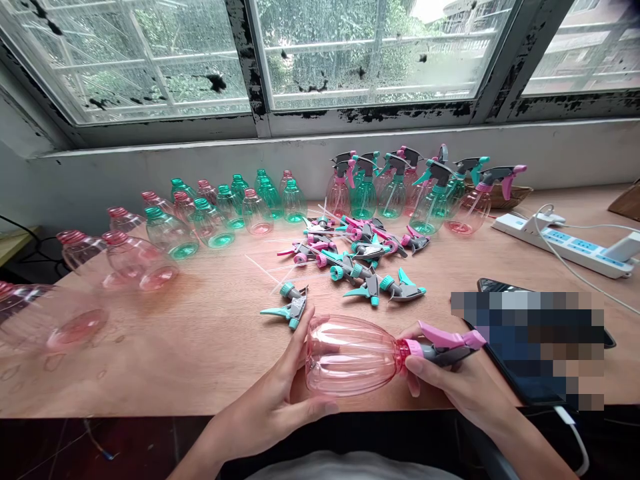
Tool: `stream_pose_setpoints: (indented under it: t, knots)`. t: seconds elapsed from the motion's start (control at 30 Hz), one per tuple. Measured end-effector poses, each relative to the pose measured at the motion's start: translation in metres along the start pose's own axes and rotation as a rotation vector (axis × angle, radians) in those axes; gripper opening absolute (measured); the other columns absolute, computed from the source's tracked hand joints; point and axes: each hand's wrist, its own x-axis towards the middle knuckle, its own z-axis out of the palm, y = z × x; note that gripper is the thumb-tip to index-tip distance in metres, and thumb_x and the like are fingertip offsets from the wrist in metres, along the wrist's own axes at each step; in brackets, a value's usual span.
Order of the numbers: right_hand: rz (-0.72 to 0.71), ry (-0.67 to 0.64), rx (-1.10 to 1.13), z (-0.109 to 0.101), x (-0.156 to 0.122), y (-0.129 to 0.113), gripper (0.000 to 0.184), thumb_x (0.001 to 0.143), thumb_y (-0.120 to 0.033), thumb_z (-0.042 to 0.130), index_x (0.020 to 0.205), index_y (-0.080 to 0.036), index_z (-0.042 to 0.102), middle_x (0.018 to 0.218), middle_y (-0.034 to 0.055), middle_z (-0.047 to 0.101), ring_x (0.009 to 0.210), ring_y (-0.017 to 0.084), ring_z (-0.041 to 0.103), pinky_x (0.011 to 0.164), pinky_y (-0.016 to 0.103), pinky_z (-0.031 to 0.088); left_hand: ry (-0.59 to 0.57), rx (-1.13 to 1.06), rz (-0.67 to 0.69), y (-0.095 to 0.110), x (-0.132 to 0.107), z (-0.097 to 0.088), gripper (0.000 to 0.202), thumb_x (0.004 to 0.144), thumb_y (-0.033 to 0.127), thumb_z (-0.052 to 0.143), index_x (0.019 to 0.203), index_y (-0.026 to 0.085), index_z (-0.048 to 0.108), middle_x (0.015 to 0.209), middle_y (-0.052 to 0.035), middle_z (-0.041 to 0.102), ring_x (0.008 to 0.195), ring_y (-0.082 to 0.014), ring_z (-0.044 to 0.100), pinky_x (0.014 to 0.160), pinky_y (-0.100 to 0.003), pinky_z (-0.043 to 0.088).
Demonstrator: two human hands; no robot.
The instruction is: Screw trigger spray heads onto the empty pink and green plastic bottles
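Left hand (280, 400): thumb and fingers set wide apart around the base of a clear pink spray bottle (350, 353), held on its side over the front of the wooden table (200, 373). Right hand (460, 387): closed about the neck, gripping the collar of a pink-and-grey trigger head (445, 345); full tightness cannot be told behind the fingers. Near the left fingertips: one teal-and-grey trigger head (296, 309), loose. Beyond: heap of trigger heads (369, 251), pink and teal, unmounted. Back right: cluster of headed bottles (364, 199), upright, apparently complete. Left: open-necked bottles (170, 235), pink and green, headless; seemingly more remaining than done. Far right: power strip (565, 245).
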Motion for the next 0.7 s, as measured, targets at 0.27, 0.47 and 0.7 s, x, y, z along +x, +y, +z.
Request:
stream_pose_setpoints:
  t: [0.27, 0.47, 0.7]
  knots:
    - [-0.012, 0.002, -0.024, 0.0003, 0.0001, -0.0004, 0.037, 0.088, -0.052, 0.078, 0.075, -0.018, 0.078, 0.062, 0.0019, 0.068, 0.060, 0.018, 0.060, 0.065, 0.031, 0.046, -0.006, 0.025, -0.012, 0.0010, 0.0010, -0.0012, 0.107, 0.096, 0.039, 0.070, 0.161, 0.044, -0.015, 0.176, 0.0032, -0.008, 0.162, -0.0290, 0.001, 0.132, -0.047, 0.008]
    - [0.005, 0.003, -0.024, 0.0000, 0.0000, 0.0000, 0.037, 0.088, -0.053, 0.079, 0.076, -0.017, 0.078, 0.063, 0.0025, 0.070, 0.061, 0.019, 0.060, 0.066, 0.033, 0.049, -0.006, 0.022, -0.026, 0.0007, 0.0012, -0.0013, 0.109, 0.096, 0.038, 0.070, 0.160, 0.042, -0.018, 0.177, -0.0001, 0.000, 0.162, -0.0308, 0.007, 0.132, -0.051, 0.011]
    - [0.008, 0.006, -0.030, -0.0001, -0.0001, 0.0027, 0.037, 0.087, -0.052, 0.078, 0.076, -0.017, 0.076, 0.065, 0.0032, 0.071, 0.059, 0.019, 0.061, 0.063, 0.032, 0.049, 0.009, 0.031, -0.015, -0.0037, 0.0002, -0.0013, 0.108, 0.095, 0.037, 0.072, 0.160, 0.046, -0.013, 0.176, 0.0033, -0.006, 0.162, -0.0314, 0.003, 0.132, -0.049, 0.012]
